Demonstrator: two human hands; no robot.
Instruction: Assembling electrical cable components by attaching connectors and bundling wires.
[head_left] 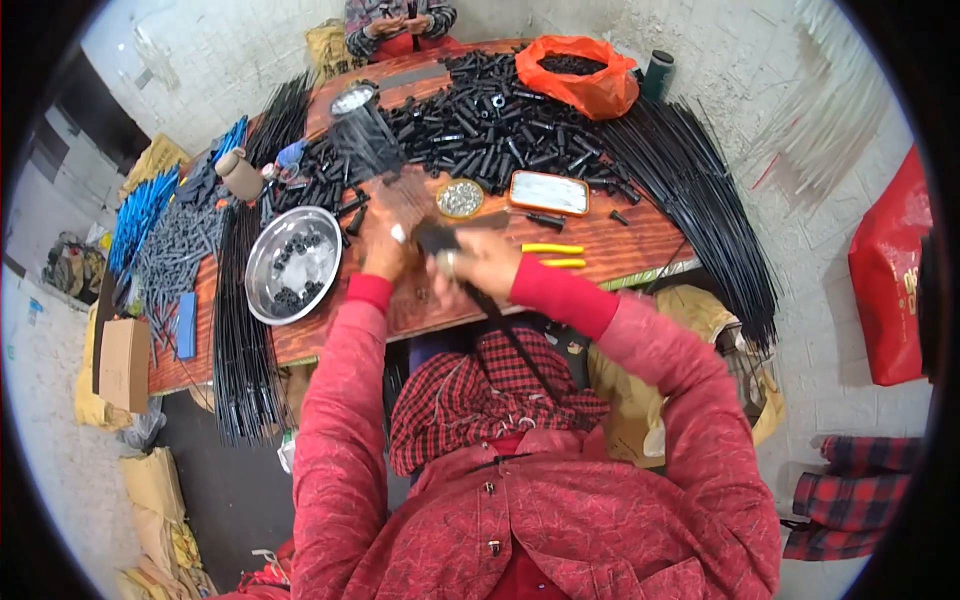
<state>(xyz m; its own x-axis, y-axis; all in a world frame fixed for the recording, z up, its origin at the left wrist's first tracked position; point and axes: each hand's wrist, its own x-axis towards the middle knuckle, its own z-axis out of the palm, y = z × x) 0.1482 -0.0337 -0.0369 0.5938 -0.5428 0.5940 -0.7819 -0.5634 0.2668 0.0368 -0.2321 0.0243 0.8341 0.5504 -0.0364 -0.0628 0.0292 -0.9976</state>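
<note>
At the near edge of the table, my right hand (488, 265) is closed around a dark, blurred piece (436, 240) whose kind I cannot make out. A thin black strip (520, 345) runs from below that hand toward my lap. Close on its left is my left hand (390, 252), its fingers smeared by motion; a small white spot shows by them. Beyond both hands a round yellow-rimmed dish (460, 198) holds small metal parts. Yellow-handled pliers (553, 249) lie right of my right hand.
A steel bowl (256, 298) with black rings stands left. Black tubular parts (480, 120) are heaped behind, near an orange bag (620, 95) and a white tray (549, 192). Long black rods (690, 190) overhang the right edge. Across the table sits another person (400, 25).
</note>
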